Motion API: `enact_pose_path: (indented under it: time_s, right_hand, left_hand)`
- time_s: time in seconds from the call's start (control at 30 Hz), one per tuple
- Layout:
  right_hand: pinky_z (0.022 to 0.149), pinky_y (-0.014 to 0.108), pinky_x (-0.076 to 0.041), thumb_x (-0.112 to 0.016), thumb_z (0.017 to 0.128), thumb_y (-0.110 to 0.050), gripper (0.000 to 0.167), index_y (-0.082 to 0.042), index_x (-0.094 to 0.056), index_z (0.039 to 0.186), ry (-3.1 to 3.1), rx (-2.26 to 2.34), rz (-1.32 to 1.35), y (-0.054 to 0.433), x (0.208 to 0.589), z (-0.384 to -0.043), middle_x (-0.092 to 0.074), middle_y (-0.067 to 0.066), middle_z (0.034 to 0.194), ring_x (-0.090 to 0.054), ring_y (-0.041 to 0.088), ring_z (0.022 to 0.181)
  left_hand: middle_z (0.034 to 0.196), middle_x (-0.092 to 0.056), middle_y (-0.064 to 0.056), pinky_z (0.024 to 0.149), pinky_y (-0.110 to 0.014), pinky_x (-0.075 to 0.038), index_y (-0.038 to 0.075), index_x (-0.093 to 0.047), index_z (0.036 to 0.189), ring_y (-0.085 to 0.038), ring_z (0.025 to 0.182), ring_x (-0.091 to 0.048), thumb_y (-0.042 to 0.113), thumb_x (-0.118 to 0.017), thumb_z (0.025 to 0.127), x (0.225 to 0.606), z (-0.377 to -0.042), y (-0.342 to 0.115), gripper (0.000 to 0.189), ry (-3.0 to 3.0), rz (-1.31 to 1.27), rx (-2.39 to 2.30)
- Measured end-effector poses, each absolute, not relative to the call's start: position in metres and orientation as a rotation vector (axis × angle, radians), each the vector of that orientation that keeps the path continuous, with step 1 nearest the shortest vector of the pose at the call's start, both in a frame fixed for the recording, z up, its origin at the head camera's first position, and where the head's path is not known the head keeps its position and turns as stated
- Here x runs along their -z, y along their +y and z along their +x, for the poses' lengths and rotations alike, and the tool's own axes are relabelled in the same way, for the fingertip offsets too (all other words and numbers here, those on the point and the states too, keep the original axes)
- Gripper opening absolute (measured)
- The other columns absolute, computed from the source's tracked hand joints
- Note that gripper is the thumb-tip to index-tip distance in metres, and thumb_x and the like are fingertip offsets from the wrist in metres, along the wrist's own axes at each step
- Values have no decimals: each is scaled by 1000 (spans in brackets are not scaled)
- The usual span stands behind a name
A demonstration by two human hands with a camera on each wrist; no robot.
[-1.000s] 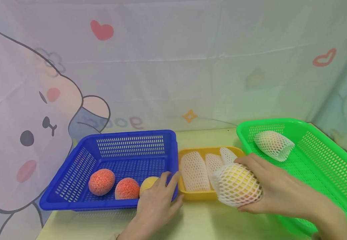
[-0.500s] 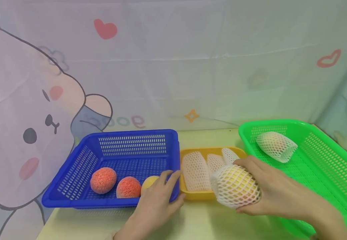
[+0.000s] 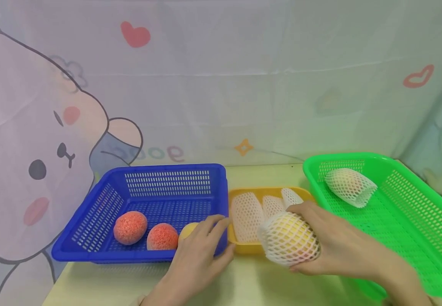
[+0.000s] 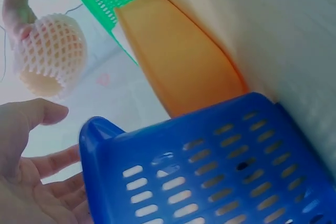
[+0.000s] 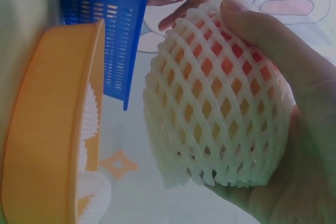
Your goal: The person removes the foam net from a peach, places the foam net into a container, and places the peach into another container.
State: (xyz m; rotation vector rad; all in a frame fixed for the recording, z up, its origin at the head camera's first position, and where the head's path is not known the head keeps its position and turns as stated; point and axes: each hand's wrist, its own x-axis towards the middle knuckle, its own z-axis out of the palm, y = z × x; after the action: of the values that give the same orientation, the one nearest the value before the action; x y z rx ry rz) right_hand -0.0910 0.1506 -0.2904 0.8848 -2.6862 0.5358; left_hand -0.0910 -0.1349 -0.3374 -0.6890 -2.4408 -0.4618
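My right hand (image 3: 331,242) grips a round yellow and red fruit (image 5: 226,82) wrapped in a white foam net sleeve, held up over the front of the yellow tray. In the left wrist view the sleeve's open end (image 4: 44,83) faces down toward my left hand. My left hand (image 3: 201,255) reaches over the front right corner of the blue basket (image 3: 140,256), its fingers spread and loosely bent, holding nothing. Just beyond it in the basket lies a yellow fruit (image 3: 187,230), partly hidden by the hand. Two reddish fruits (image 3: 130,228) lie farther left.
Between the baskets sits the yellow tray (image 3: 247,248) with several white net sleeves (image 3: 247,216). On the right, the green basket (image 3: 404,229) holds another net-wrapped fruit (image 3: 350,186). A printed cloth (image 3: 243,85) hangs behind the table.
My right hand has shifted slightly left with the net-wrapped fruit, closer to my left hand. The left hand stays over the blue basket's corner, almost unmoved.
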Motion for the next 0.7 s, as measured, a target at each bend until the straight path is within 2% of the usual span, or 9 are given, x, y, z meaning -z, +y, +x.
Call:
enact_pose_path:
  time_s: [0.33,0.53,0.7]
  right_hand:
    - [82,25,-51,-78,61,-66,85,-28,-44,129,-2685,-552,886,149,291,-90,-50,-22,114,-51,-4,100]
    - [78,22,-51,-79,60,-65,85,-31,-43,129,-2699,-584,893,148,293,-90,-50,-22,112,-51,-5,96]
    - [78,23,-51,-79,60,-65,85,-30,-43,129,-2696,-575,904,146,294,-90,-50,-22,112,-51,-5,96]
  left_hand:
    - [106,-63,7,78,-23,-53,17,-64,114,-6,92,-60,26,-73,80,329,-83,-132,36,-2401,-747,569]
    - [98,-60,12,71,-17,-50,19,-62,112,-1,81,-56,20,-73,82,324,-77,-130,33,-2505,-781,869]
    - [96,-61,11,70,-16,-51,18,-63,113,1,78,-56,17,-71,83,322,-74,-129,31,-2507,-855,1082]
